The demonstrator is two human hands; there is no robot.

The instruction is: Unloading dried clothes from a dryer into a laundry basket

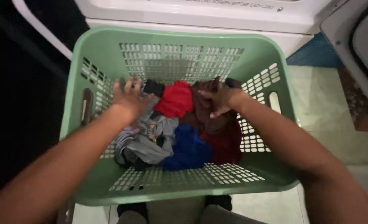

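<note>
Head view, looking straight down into a pale green laundry basket with slotted walls, which I see held in front of a white appliance at 12 o'clock. Both of my hands are inside the basket. My left hand, at about 10 o'clock from the pile's centre, is spread with fingers released and hovers over or lightly touches a grey garment; I see nothing gripped in it. My right hand, at about 1 o'clock, is closed on a dark brown garment, the fingers pinching a fold of cloth near the far wall. Between the hands lies a red garment; a blue garment sits at 6 o'clock of the pile, and a maroon garment at 4 o'clock, just beside the blue one. As I judge it, the work with the clothes is at an early stage: only the brown piece is grasped, and every garment lies in the basket. The light is dim, so a black item near the left fingertips may be a sock; I cannot be sure. A second grey appliance shows at 2 o'clock.
</note>
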